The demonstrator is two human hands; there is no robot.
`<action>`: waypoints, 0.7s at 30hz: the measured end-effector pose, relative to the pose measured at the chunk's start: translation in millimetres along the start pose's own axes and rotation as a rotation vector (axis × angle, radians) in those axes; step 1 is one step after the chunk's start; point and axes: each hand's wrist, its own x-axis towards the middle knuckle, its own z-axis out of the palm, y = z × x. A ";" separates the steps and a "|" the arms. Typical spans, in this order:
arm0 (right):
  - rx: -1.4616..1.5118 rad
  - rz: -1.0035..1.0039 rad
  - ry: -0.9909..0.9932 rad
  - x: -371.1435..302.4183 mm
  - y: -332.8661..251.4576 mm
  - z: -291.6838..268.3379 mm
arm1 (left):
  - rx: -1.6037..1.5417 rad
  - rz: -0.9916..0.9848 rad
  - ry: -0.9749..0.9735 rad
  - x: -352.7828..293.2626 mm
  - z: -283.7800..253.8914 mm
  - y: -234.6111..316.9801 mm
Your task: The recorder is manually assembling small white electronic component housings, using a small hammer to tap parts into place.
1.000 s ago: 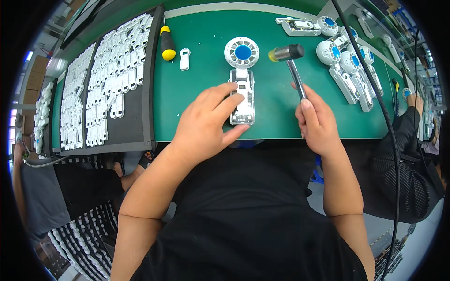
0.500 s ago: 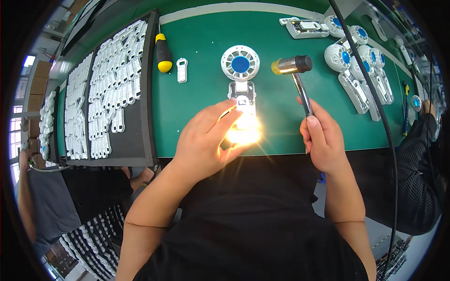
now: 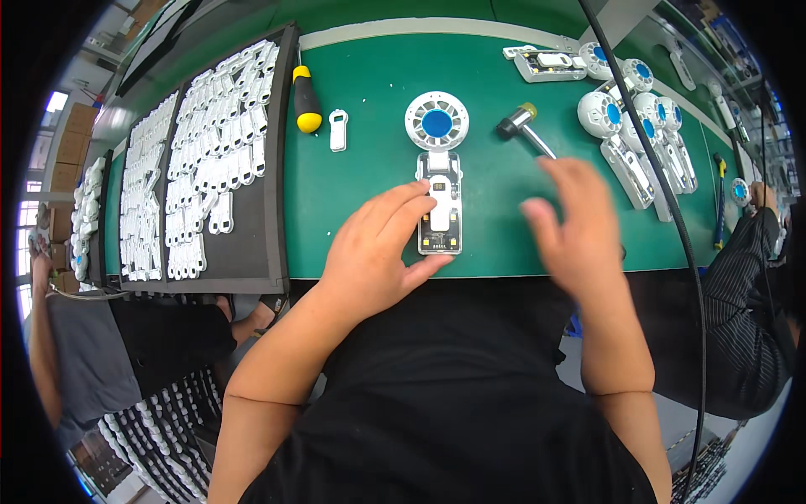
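Observation:
A handheld fan lies on the green table, its round white head (image 3: 437, 123) with a blue centre pointing away from me. Its clear body (image 3: 454, 239) shows circuit parts, with a white panel (image 3: 439, 212) along the middle. My left hand (image 3: 378, 239) grips this body, fingertips on the panel's upper left and thumb at the near end. To the right, a small mallet (image 3: 520, 123) with a black and a yellow face rests on the table. Near its handle is my right hand (image 3: 579, 227), fingers spread, slightly blurred and holding nothing.
Left of the fan lie a loose white panel (image 3: 338, 130) and a yellow-black screwdriver (image 3: 307, 101). A dark tray (image 3: 243, 252) holds many white panels. More fans (image 3: 625, 172) crowd the right, behind a hanging black cable (image 3: 663, 160). Other people sit at both sides.
The mallet has gone from my right hand onto the table, and that hand has opened. The bright light at the fan's near end is out. My left hand stays on the fan.

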 end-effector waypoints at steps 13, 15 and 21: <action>0.172 -0.345 -0.176 43.0 -33.1 57.1 | 0.296 -0.033 -0.301 47.7 -79.6 -18.3; 0.253 -0.363 -0.072 41.9 -34.0 69.5 | 0.237 -0.082 -0.432 55.7 -79.3 -19.8; 0.380 -0.304 -0.041 37.3 -41.3 64.0 | -0.196 -0.414 -0.858 72.6 -80.9 -28.6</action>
